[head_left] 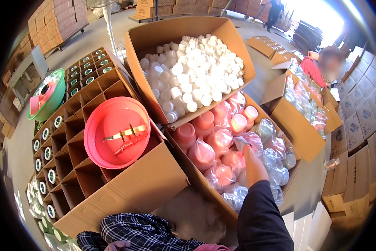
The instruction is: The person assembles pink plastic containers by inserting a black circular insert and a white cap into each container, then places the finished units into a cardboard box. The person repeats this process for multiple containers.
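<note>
My right hand (249,155) reaches into a cardboard box (213,190) filled with pink plastic cups (204,120) and clear ones, many wrapped in thin clear bags (202,154). It touches a bagged cup near the middle, with something thin and red at the fingers. The fingertips are lost among the plastic, so their grip does not show. At the lower edge, by the plaid cloth (133,228) over my lap, only a small part of my left hand (117,246) shows. Whether it holds anything cannot be seen.
A box of white caps (192,75) stands beyond the cups. To the left, a pink basin (116,150) with a few tools rests on a divided carton (76,144) partly filled with jars. A green basin (50,98) sits farther left. Another person (313,71) is beside an open box (299,125).
</note>
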The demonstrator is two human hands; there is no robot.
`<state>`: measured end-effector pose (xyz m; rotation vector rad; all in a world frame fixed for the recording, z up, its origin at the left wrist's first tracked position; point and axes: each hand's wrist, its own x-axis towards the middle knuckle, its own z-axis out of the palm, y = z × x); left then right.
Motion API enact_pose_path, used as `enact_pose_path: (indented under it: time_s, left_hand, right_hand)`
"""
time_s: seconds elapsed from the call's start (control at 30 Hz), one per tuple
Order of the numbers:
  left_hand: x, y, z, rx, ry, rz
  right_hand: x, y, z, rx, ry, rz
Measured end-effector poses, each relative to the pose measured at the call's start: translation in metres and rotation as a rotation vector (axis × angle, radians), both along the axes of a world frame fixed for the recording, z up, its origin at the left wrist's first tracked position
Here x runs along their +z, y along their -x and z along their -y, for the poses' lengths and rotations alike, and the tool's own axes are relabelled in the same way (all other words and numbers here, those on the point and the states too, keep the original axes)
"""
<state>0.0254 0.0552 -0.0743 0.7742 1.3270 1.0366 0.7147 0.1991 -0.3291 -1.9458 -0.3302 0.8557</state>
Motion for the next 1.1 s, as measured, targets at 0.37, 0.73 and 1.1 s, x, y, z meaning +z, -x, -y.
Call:
enact_pose_path:
  time_s: [0.37,0.73,1.1]
  left_hand:
    - [0.028,-0.015,-0.015,-0.196,-0.08,-0.036]
    - [0.096,-0.07,-0.04,-0.165,-0.742,0.152]
    - [0.071,0.028,0.066,0.01,-0.769,-0.645]
  right_hand:
    - [0.234,0.134,0.034,0.046,-0.8,0.855]
    - [0.353,0.401,0.098,1.346,-0.542,-0.77]
    - [0.345,0.533,0.18,1.253,-1.09,-0.698]
